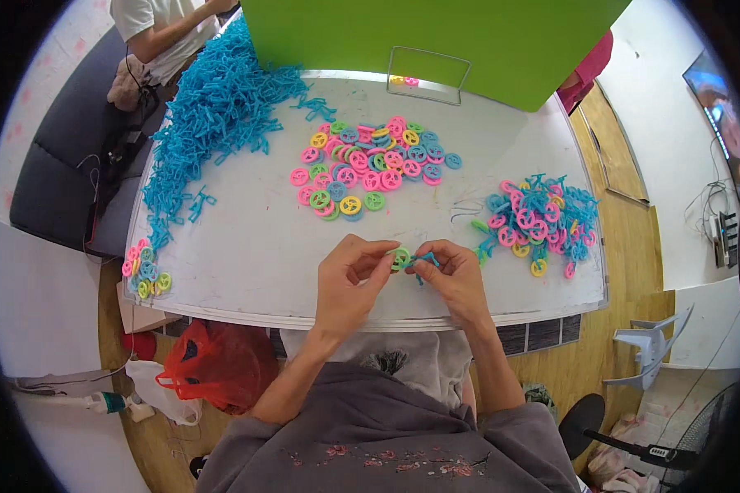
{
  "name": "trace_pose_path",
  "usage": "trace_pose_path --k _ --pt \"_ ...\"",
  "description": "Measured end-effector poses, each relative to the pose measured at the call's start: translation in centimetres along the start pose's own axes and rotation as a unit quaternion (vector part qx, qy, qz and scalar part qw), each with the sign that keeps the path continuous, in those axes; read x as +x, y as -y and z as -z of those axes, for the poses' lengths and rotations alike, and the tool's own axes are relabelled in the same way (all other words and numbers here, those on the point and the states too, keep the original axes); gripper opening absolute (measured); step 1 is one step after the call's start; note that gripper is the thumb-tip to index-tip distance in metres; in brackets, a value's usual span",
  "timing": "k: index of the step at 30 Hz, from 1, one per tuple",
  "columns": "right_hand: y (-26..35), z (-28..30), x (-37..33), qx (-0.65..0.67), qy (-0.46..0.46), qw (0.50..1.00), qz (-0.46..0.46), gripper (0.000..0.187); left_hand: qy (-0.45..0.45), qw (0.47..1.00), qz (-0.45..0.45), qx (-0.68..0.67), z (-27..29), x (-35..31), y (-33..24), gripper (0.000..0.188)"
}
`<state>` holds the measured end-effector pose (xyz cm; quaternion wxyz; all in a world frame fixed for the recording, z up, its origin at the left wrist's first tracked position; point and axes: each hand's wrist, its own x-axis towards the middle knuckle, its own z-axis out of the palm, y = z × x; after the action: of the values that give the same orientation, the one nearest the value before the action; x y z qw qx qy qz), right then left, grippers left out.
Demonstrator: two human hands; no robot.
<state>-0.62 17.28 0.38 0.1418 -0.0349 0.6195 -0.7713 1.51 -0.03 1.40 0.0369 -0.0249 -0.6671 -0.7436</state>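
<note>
Over the table's near edge, my left hand [343, 283] pinches a small light-green plastic wheel [400, 260] between thumb and fingers. My right hand [460, 283] grips a small blue plastic handle piece [425, 260], its end right beside the wheel. Fingers partly cover where the two meet, so I cannot tell whether they are joined. Beyond my hands lies a spread of pink, green, yellow and blue wheels [347, 178]. To the right is a heap of wheels mixed with blue pieces [536, 220].
A large mound of blue plastic pieces [214, 107] covers the white table's [247, 238] far left. Several wheels [146, 272] sit at its left edge. A green panel [419, 41] with a wire frame [459, 89] stands across the back. Another person [160, 33] is at the far left.
</note>
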Motion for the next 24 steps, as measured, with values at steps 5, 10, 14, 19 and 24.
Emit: trace_pose_path --k 5,10,14,19,24 --pt "-0.3 -1.4 -0.2 -0.068 -0.066 0.995 0.017 0.015 -0.011 0.997 -0.053 0.053 -0.1 -0.1 0.3 0.017" --pt "-1.0 -2.3 -0.4 -0.103 -0.134 0.982 0.087 0.014 -0.023 0.999 -0.04 -0.02 0.1 0.0 1.2 0.022" --pt "-0.9 -2.0 -0.7 -0.115 -0.127 0.983 0.066 0.014 -0.03 0.994 0.036 -0.103 -0.4 -0.4 1.1 0.019" --pt "0.1 -2.0 -0.3 -0.2 -0.075 0.967 0.14 0.015 -0.047 0.983 0.1 -0.148 0.0 -0.1 0.9 0.02" --pt "-0.4 -2.0 -0.3 -0.202 -0.087 0.971 0.091 0.016 -0.045 0.995 0.058 -0.07 -0.4 -0.1 1.1 0.02"
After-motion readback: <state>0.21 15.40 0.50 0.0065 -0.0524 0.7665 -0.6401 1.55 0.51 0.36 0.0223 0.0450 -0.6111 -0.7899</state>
